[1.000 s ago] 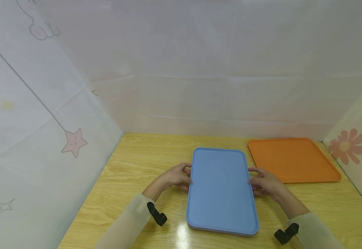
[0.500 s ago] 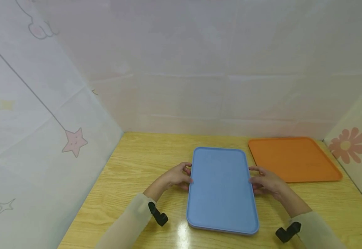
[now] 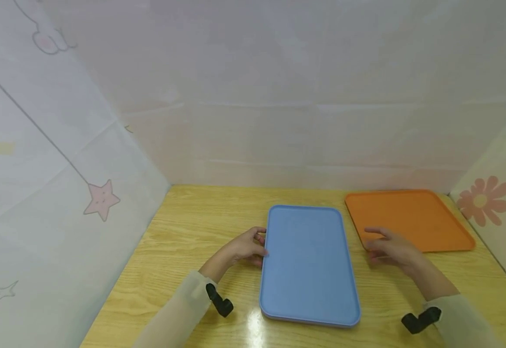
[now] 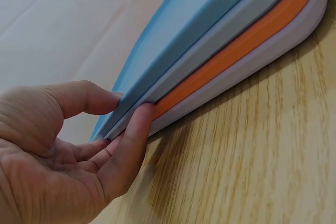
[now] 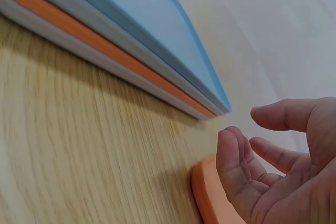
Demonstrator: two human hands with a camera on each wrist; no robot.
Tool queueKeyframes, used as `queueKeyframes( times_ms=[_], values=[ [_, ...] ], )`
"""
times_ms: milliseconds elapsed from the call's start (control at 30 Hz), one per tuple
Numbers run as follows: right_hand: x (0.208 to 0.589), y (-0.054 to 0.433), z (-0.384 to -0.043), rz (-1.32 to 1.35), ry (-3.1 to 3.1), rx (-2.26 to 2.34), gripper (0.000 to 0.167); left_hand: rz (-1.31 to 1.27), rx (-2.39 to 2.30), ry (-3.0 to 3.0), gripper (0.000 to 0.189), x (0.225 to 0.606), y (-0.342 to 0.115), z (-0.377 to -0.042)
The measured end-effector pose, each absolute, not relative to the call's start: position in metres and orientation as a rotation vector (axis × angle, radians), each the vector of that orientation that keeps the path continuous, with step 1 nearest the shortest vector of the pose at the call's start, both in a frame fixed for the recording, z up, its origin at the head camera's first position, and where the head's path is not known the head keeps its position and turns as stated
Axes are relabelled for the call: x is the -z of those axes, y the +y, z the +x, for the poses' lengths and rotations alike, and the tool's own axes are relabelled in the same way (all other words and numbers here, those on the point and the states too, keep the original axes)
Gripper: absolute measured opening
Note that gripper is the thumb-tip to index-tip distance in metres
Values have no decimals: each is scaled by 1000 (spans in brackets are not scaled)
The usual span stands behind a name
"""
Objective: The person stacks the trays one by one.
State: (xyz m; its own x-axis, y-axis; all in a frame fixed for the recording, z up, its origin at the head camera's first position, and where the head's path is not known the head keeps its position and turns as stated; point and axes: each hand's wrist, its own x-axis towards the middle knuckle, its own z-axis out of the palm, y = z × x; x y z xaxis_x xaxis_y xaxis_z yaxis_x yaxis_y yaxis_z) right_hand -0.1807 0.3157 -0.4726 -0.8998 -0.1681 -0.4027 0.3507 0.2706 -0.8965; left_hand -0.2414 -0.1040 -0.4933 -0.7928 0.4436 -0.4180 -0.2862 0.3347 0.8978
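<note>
A light blue tray (image 3: 309, 266) tops a stack of trays, with grey (image 4: 205, 51), orange (image 4: 236, 43) and pale lilac trays (image 4: 247, 66) visible beneath it in the left wrist view. My left hand (image 3: 248, 246) touches the stack's left side. Its thumb meets the blue rim, and a fingertip lies against the lower edges. Apart from the stack's right side, my right hand (image 3: 394, 249) hovers with fingers loosely bent and nothing in them. Behind it lies a separate orange tray (image 3: 414, 217), its near left corner partly covered by the hand.
The stack rests on a wood-grain table (image 3: 192, 217). A pale back wall (image 3: 253, 96) and patterned side sheets (image 3: 61, 203) enclose the table. The separate orange tray lies near the right side sheet (image 3: 497, 227).
My right hand has left the stack's right side and moved right, toward the orange tray. My left hand stays at the left edge, and the stack keeps its place.
</note>
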Motion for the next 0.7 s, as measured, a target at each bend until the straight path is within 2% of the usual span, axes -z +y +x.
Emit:
queueKeyframes(
  times_ms=[333,700],
  values=[
    [476,355,-177,196,2111,1690,76,136,-1516,1982,77,495,-104,-240],
    [487,407,-170,361,1996,1870,81,148,-1520,1981,78,498,-106,-240]
  ],
)
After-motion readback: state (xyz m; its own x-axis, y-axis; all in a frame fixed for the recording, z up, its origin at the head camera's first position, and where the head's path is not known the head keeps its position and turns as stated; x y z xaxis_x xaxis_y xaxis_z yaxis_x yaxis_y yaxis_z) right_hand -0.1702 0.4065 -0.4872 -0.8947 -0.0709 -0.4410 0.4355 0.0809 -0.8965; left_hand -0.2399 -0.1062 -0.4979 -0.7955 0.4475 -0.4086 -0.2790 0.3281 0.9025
